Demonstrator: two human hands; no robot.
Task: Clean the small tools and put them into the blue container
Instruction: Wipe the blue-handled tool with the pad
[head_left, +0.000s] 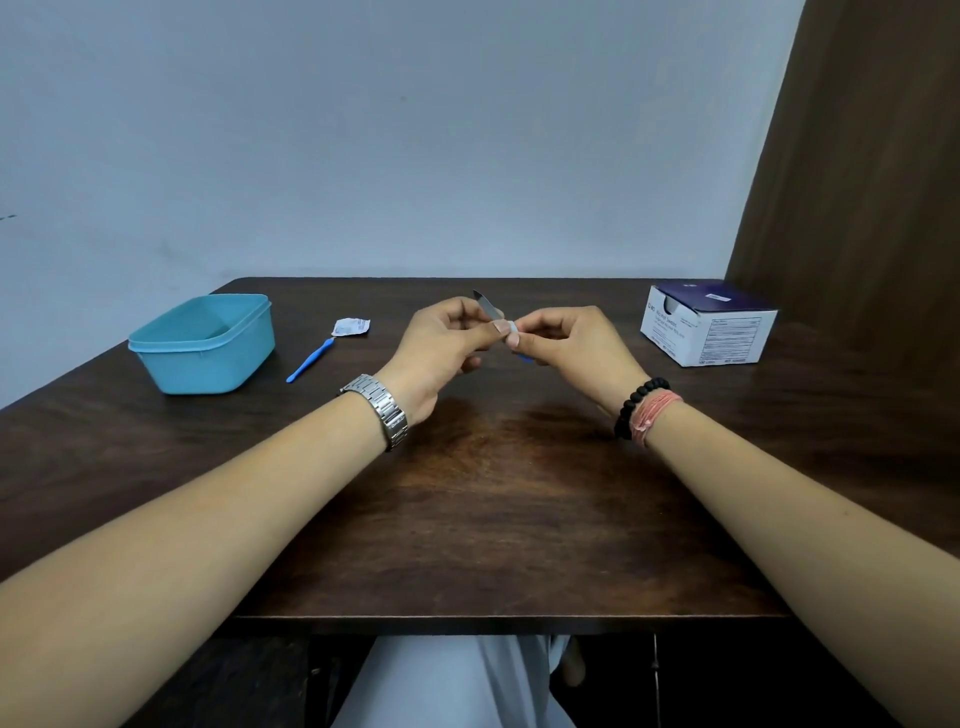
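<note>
Metal tool (487, 307) pinched btwn left hand (441, 345) & right hand (566, 343), both closed on it

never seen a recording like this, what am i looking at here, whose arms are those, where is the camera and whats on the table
There is no machine here. The single picture comes from a camera worn on a person's head, looking forward and down, so the two bare arms reaching in from the bottom are the wearer's own.

The left hand, with a metal watch on its wrist, and the right hand, with a black bead bracelet and a pink band, meet above a dark wooden table. Between them they hold a small tool with a grey metal blade, and a small white piece is pinched against it, probably a wipe.

On the table, far left stands an open blue container. Beside it lie a blue-handled tool and a torn white sachet. Far right sits a white and dark blue box.
</note>
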